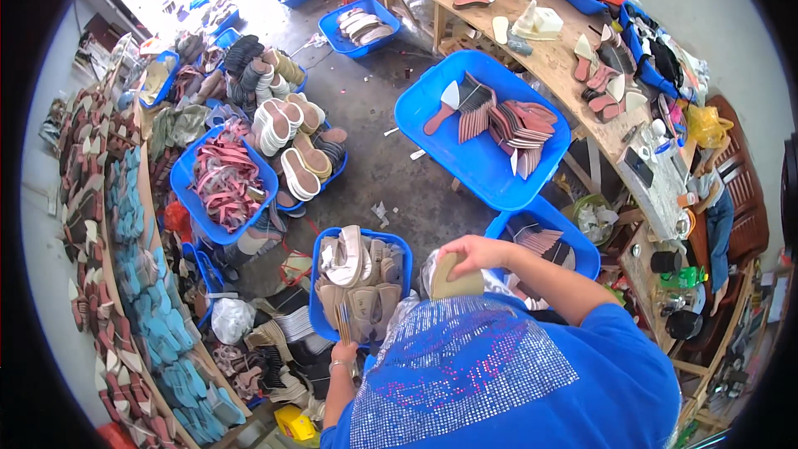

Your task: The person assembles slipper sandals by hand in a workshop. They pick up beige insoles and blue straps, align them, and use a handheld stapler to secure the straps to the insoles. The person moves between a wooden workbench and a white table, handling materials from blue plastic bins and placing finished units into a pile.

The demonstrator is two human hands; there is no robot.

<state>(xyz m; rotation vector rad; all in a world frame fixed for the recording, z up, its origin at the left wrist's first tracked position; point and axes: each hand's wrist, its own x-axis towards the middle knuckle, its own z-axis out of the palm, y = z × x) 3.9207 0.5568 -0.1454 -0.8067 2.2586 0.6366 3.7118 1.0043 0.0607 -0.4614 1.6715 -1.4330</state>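
Observation:
At the lower middle, my left hand [342, 352] is closed around a few thin tan, flat pieces [344, 324], seen edge-on; their exact kind is hard to make out. They stand against the near rim of a blue tub [313, 299] of shoe soles. Light and taupe soles [362, 303] fill that tub. To the right of it, my right hand [470, 254] grips a beige shoe sole [455, 279], thumb and fingers closed over its upper end. My blue shirt covers the space below and between both hands. White plastic [430, 270] shows beside the beige sole.
A large blue tub [499, 193] holds stacked pink-brown soles; another blue tub [586, 259] sits partly under it. Pink straps fill a blue tub [264, 220] at left. A wooden table [573, 83] runs along the right. Light-blue soles [166, 324] line a shelf at left.

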